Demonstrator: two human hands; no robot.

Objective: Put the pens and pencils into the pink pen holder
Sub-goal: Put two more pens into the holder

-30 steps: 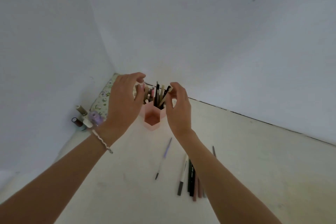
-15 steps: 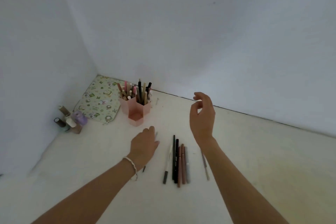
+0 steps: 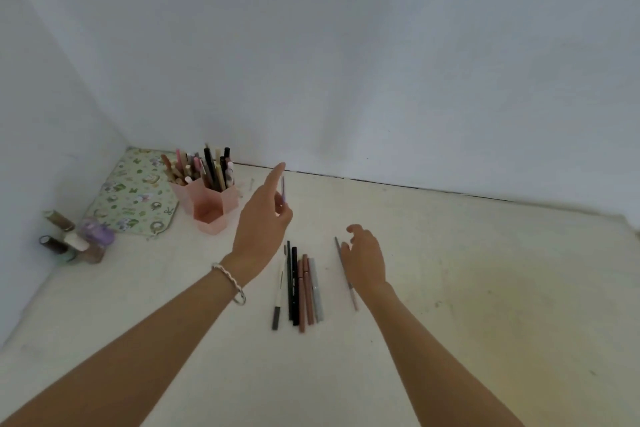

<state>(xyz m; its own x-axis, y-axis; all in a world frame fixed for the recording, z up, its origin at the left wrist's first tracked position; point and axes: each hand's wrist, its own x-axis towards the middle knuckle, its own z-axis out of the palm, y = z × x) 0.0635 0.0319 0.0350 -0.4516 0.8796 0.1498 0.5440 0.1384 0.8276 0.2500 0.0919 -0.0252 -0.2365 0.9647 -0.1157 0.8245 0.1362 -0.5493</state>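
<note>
The pink pen holder (image 3: 207, 211) stands near the back left corner, its rear cells full of upright pens and pencils, its front cell empty. My left hand (image 3: 263, 222) is raised to the right of it and grips a thin purple pen (image 3: 283, 189) that points upward. Several pens (image 3: 301, 288) lie side by side on the white surface in front of me. My right hand (image 3: 365, 260) hovers low with its fingers apart, just right of a thin grey and pink pencil (image 3: 346, 274) lying alone.
A floral patterned pouch (image 3: 135, 194) lies flat in the corner behind the holder. Small bottles (image 3: 74, 237) cluster at the left wall. White walls close the back and left sides.
My left hand has lifted the purple pen off the surface and risen toward the holder. My right hand has dropped from mid-air down beside the lone pencil.
</note>
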